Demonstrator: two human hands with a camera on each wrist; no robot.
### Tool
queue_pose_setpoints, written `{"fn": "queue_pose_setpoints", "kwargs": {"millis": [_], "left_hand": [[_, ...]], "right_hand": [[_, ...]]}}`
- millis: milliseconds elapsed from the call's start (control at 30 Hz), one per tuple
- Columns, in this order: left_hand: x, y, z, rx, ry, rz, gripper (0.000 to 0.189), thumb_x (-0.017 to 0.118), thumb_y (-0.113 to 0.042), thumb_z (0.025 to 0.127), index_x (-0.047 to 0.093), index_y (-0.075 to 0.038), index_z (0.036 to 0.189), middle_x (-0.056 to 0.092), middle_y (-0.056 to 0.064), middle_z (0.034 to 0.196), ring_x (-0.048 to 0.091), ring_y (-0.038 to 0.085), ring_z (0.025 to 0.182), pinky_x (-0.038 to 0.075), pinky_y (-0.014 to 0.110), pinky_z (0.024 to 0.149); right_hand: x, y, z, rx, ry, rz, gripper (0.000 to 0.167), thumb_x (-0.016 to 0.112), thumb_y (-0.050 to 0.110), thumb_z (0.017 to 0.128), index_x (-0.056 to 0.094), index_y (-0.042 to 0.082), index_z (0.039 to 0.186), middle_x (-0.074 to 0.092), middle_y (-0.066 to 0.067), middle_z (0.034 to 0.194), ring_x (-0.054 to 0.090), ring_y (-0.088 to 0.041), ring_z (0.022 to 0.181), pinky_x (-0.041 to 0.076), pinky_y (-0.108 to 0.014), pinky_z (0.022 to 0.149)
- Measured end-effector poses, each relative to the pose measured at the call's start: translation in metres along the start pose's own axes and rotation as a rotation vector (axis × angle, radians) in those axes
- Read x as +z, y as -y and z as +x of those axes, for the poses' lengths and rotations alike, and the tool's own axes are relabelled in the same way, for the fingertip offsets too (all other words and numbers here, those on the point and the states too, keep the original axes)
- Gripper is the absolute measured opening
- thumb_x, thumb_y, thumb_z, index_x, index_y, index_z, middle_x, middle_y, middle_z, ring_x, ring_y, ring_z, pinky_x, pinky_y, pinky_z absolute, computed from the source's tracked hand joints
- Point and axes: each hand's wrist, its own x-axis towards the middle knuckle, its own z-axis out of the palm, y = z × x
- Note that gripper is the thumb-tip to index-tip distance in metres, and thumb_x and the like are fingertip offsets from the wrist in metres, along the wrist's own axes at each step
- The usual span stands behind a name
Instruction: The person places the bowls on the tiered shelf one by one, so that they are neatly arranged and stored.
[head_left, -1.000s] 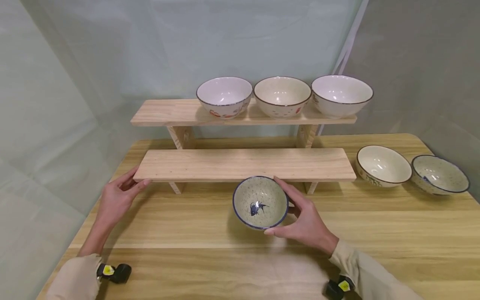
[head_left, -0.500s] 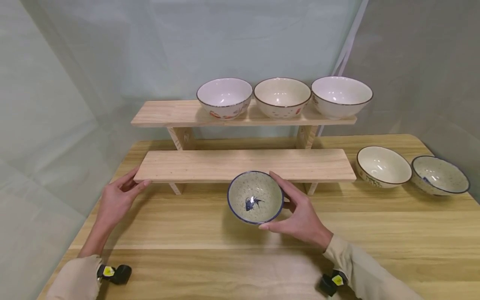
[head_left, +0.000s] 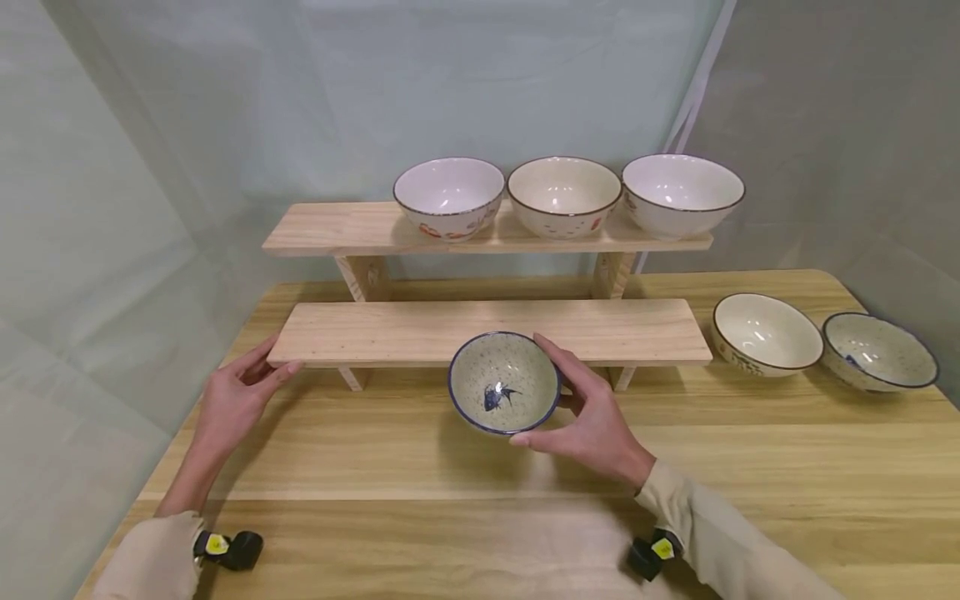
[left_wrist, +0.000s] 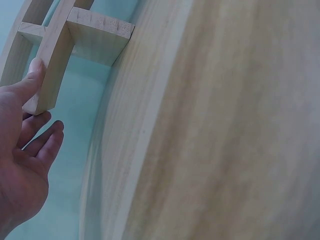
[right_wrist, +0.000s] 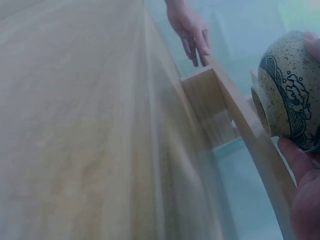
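My right hand [head_left: 588, 417] grips a speckled bowl [head_left: 504, 383] by its right side, thumb at the near rim and fingers at the far rim. The bowl has a blue rim and a blue fish painted inside. In the right wrist view, a dark wave pattern circles the outside of the bowl [right_wrist: 287, 95], which is held off the table. It overlaps the front edge of the lower shelf board [head_left: 375, 329] in the head view. My left hand [head_left: 236, 396] holds that board's left end, thumb on the front corner; the left wrist view shows the thumb and fingers around the board end [left_wrist: 47, 95].
On the upper shelf board [head_left: 330, 227] stand a white bowl [head_left: 450, 196], a cream bowl [head_left: 564, 196] and another white bowl [head_left: 682, 193]. A cream bowl with a dark rim [head_left: 767, 333] and a speckled bowl [head_left: 879, 350] rest on the wooden table [head_left: 420, 533] at right.
My right hand has carried the speckled bowl a little left and away from me, toward the lower board. My left hand has stayed on the board's end.
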Motion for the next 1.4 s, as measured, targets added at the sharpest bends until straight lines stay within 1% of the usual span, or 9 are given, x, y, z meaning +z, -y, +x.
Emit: {"fn": "queue_pose_setpoints", "kwargs": {"millis": [100, 333, 533, 700, 933, 1100, 1200, 1267, 1400], "left_hand": [[0.000, 0.000, 0.000, 0.004, -0.001, 0.000, 0.070, 0.070, -0.036, 0.101, 0.043, -0.001, 0.156, 0.055, 0.029, 0.142, 0.059, 0.011, 0.120, 0.044, 0.004, 0.079], [0.001, 0.000, -0.001, 0.002, 0.001, 0.002, 0.070, 0.069, -0.036, 0.102, 0.042, -0.001, 0.156, 0.054, 0.030, 0.143, 0.059, 0.023, 0.124, 0.044, 0.004, 0.079], [0.001, 0.000, -0.001, -0.005, 0.012, -0.006, 0.071, 0.069, -0.036, 0.102, 0.041, -0.001, 0.157, 0.052, 0.031, 0.144, 0.058, 0.028, 0.127, 0.043, 0.004, 0.078], [0.000, 0.001, -0.001, -0.004, 0.011, -0.004, 0.071, 0.069, -0.036, 0.102, 0.041, -0.001, 0.157, 0.053, 0.031, 0.144, 0.058, 0.027, 0.126, 0.044, 0.004, 0.078], [0.000, -0.001, -0.001, -0.003, 0.008, 0.000, 0.071, 0.069, -0.036, 0.102, 0.041, 0.000, 0.157, 0.054, 0.030, 0.144, 0.058, 0.026, 0.126, 0.044, 0.004, 0.079], [0.000, -0.001, -0.001, 0.000, 0.004, 0.001, 0.070, 0.069, -0.036, 0.102, 0.042, 0.000, 0.156, 0.054, 0.030, 0.143, 0.059, 0.017, 0.122, 0.044, 0.004, 0.078], [0.000, -0.002, -0.001, 0.003, 0.003, 0.003, 0.071, 0.069, -0.036, 0.102, 0.042, 0.000, 0.156, 0.054, 0.030, 0.143, 0.059, 0.019, 0.122, 0.044, 0.004, 0.078], [0.000, -0.002, -0.001, 0.003, 0.003, 0.003, 0.071, 0.069, -0.036, 0.102, 0.042, 0.000, 0.156, 0.054, 0.030, 0.143, 0.059, 0.024, 0.123, 0.044, 0.004, 0.078], [0.000, -0.001, -0.001, 0.000, 0.006, 0.002, 0.071, 0.069, -0.035, 0.102, 0.041, 0.001, 0.156, 0.053, 0.032, 0.144, 0.058, 0.033, 0.126, 0.044, 0.004, 0.078]], "right_hand": [[0.001, 0.000, 0.004, -0.006, -0.003, 0.018, 0.110, 0.095, -0.005, 0.065, 0.040, 0.005, 0.159, 0.052, -0.018, 0.148, 0.060, -0.039, 0.120, 0.058, -0.039, 0.089], [0.005, 0.000, 0.012, -0.017, -0.006, 0.040, 0.109, 0.094, -0.008, 0.065, 0.040, 0.004, 0.159, 0.051, -0.021, 0.148, 0.060, -0.040, 0.120, 0.057, -0.039, 0.090], [0.007, 0.000, 0.017, -0.012, -0.016, 0.015, 0.107, 0.096, 0.002, 0.067, 0.041, 0.006, 0.159, 0.051, -0.019, 0.149, 0.059, -0.038, 0.122, 0.057, -0.038, 0.091], [0.010, -0.001, 0.021, -0.007, -0.026, -0.004, 0.106, 0.097, 0.011, 0.069, 0.041, 0.005, 0.159, 0.050, -0.017, 0.150, 0.059, -0.037, 0.124, 0.057, -0.037, 0.091], [0.014, -0.002, 0.026, -0.026, -0.035, 0.014, 0.105, 0.096, 0.004, 0.068, 0.041, 0.000, 0.157, 0.049, -0.019, 0.151, 0.057, -0.039, 0.125, 0.056, -0.038, 0.092], [0.015, -0.005, 0.030, -0.055, -0.042, -0.003, 0.106, 0.097, 0.033, 0.073, 0.041, 0.002, 0.158, 0.051, -0.015, 0.151, 0.056, -0.035, 0.128, 0.054, -0.038, 0.096], [0.016, -0.006, 0.033, -0.085, -0.048, -0.027, 0.108, 0.094, 0.046, 0.074, 0.042, 0.001, 0.157, 0.052, -0.015, 0.150, 0.055, -0.034, 0.130, 0.052, -0.039, 0.099], [0.017, -0.007, 0.035, -0.097, -0.050, -0.036, 0.106, 0.096, 0.038, 0.073, 0.042, 0.001, 0.157, 0.053, -0.015, 0.149, 0.055, -0.034, 0.130, 0.052, -0.039, 0.099], [0.020, -0.006, 0.039, -0.091, -0.057, -0.033, 0.104, 0.097, 0.008, 0.068, 0.043, 0.001, 0.157, 0.054, -0.017, 0.147, 0.056, -0.035, 0.127, 0.054, -0.039, 0.097]]}}
